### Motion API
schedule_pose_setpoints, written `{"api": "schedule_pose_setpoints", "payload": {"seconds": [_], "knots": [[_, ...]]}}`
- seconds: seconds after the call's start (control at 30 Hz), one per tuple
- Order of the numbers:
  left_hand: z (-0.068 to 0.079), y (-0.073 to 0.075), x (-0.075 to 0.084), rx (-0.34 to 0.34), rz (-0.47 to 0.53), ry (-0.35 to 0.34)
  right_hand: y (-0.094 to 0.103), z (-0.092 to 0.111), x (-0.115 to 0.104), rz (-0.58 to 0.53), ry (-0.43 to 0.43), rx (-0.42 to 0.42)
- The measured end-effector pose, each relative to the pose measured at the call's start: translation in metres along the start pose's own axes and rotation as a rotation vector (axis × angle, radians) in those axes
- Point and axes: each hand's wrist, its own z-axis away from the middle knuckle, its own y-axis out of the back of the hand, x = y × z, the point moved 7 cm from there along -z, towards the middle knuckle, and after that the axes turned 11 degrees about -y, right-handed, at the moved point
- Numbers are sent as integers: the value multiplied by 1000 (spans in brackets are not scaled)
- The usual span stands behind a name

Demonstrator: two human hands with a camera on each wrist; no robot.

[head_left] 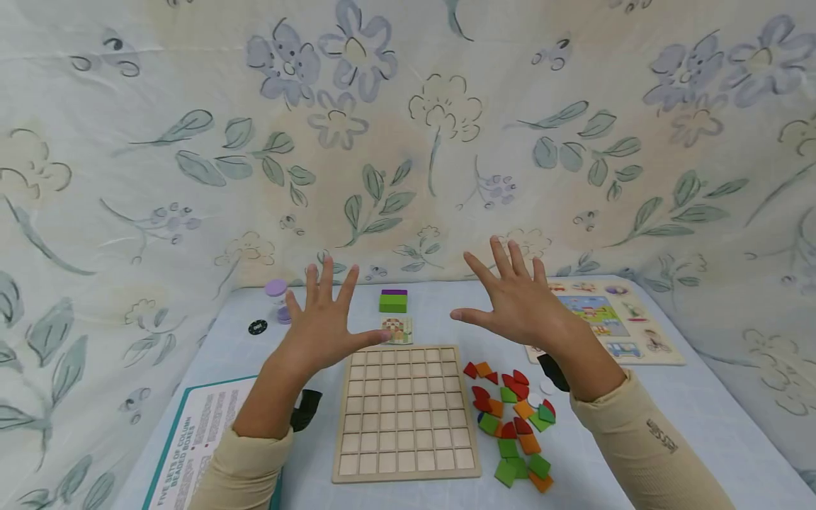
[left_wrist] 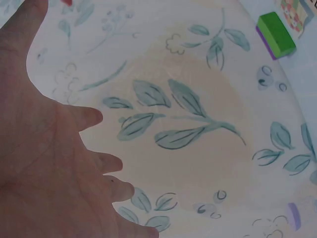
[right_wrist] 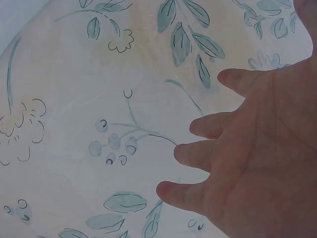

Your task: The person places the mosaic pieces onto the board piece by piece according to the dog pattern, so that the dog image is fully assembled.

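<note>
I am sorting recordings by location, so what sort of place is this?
Probably a play or learning corner, judging by the wooden grid board, coloured pieces and picture board.

A pale flowered cloth (head_left: 382,170) rises beyond the far, left and right edges of the light-blue tabletop (head_left: 440,312). The light is soft.

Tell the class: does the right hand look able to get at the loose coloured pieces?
Probably yes: the right hand is empty, and the coloured pieces lie in the open beside the grid board, with nothing visible blocking the way.
</note>
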Motion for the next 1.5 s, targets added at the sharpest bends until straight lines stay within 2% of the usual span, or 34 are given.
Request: {"api": "schedule_pose_setpoints", "payload": {"seconds": [0.3, 0.4, 0.47, 0.53, 0.63, 0.77, 0.83, 0.93, 1.07, 1.33, 1.5], "knots": [[1, -3, 1, -4, 4, -10, -3, 0, -1, -7, 17, 7], [3, -10, 0, -20, 21, -31, -7, -2, 0, -8, 36, 16], [6, -22, -2, -55, 25, -47, -17, -4, 3, -12, 63, 11], [13, -40, -7, -102, 32, -62, -37, -7, 7, -4, 89, -10], [27, -73, -19, -190, 47, -57, -79, -11, 14, 3, 133, -83], [49, -112, -32, -298, 113, -15, -132, -11, 23, -9, 130, -213], [59, -125, -37, -341, 157, 4, -150, -10, 27, -23, 115, -253], [73, -139, -40, -397, 204, 15, -165, -7, 29, -24, 119, -253], [81, -147, -42, -427, 222, 6, -172, -7, 30, -20, 98, -233], [84, -145, -46, -419, 259, 30, -178, -12, 28, -41, 53, -248], [86, -146, -49, -441, 257, 27, -178, -14, 24, -33, 50, -246]]}}
